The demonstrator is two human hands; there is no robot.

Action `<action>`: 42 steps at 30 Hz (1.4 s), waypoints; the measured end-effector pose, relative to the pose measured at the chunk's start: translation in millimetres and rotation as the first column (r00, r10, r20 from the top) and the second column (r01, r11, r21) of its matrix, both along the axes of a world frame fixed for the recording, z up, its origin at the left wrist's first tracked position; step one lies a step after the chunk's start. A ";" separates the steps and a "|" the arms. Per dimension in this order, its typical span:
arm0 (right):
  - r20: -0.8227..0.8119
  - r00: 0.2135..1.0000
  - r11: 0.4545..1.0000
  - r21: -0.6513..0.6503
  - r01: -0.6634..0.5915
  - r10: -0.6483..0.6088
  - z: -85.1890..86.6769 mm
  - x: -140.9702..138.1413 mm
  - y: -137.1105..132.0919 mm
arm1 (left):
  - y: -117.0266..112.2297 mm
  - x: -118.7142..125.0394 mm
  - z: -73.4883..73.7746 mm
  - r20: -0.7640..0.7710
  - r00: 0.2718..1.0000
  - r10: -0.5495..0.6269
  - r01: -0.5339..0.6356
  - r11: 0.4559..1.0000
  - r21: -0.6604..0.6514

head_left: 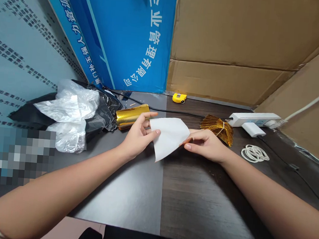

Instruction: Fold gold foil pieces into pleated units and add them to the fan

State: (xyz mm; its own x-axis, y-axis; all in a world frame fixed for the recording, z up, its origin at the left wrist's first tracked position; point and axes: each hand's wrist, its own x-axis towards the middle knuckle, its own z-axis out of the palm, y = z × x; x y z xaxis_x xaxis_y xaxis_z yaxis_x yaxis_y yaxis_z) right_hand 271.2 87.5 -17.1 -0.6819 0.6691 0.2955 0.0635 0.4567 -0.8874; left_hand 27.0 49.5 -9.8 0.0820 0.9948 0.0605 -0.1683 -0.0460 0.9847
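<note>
A white sheet of paper, slightly curved, is held up above the table between both hands. My left hand grips its left edge, the thumb lying on the white face and the index finger stretched out above. At the right edge, my right hand pinches the sheet between thumb and fingers; a small gold-brown strip shows there. Behind my left hand lies a shiny gold foil roll. Just beyond my right hand sits a bundle of folded gold foil sheets, bound with a pale band.
Crumpled clear plastic and black plastic lie at the left. A yellow tape measure is at the back. On the right are a white power strip, a plugged-in charger and pale rubber bands. Cardboard panels stand behind.
</note>
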 end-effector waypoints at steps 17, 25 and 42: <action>-0.177 0.885 0.866 -0.357 0.349 -0.430 -2.7 -27.1 -16.9 | -4.1 -4.8 0.1 -0.270 0.923 -0.275 0.292 0.956 0.022; -0.161 0.894 0.893 -0.253 0.372 -0.418 -1.4 -34.4 -28.6 | -12.0 6.1 -2.8 -0.215 0.930 -0.298 0.295 0.954 -0.045; -0.043 0.935 0.832 -0.472 0.290 -0.351 -0.1 -41.7 -41.5 | -18.1 9.0 3.7 -0.198 0.960 -0.200 0.199 0.980 -0.024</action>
State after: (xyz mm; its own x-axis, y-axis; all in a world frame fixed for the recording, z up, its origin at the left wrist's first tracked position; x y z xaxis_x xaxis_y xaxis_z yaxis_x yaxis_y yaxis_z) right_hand 229.5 46.0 -17.2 -0.3840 0.9230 -0.0260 0.0130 -0.0227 -0.9997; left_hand 36.0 31.4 -6.0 0.2886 0.9573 0.0196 0.0250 -0.0280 0.9993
